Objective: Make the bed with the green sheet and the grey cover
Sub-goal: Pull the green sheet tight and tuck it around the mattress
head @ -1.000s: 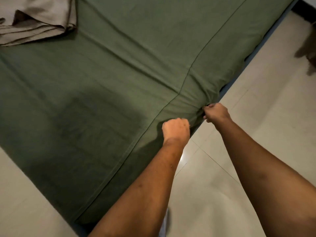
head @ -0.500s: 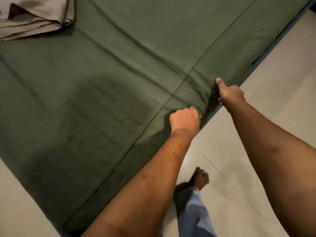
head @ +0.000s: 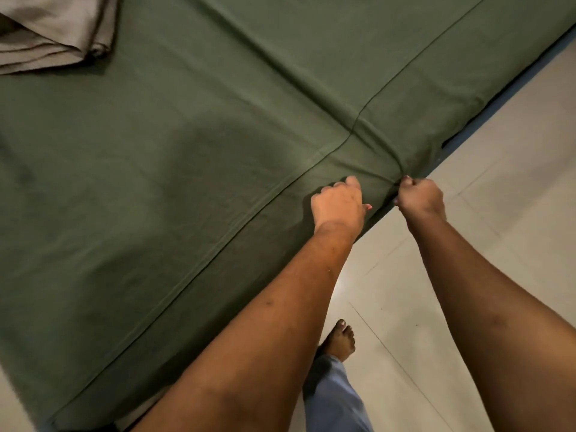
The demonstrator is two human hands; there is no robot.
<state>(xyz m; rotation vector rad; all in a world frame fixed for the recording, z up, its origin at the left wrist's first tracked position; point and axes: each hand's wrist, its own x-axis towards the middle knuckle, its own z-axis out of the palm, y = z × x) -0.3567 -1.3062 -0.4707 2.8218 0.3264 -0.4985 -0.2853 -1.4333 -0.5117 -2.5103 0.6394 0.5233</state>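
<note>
Green sheet (head: 187,182), edge fabric inside both tightly curled hands, left (head: 338,207) and right (head: 419,196).

Both fists grip the green sheet (head: 193,169) at the bed's edge — left hand (head: 338,205), right hand (head: 419,196) — grey cover (head: 53,29) folded at the far corner.

We see two bare forearms (head: 265,322), the left hand (head: 338,207) and right hand (head: 420,198) with pink-tinted nails. Below them is a loose blue-grey trouser leg (head: 333,397) over a bare foot (head: 341,341), its toenails pale.
</note>
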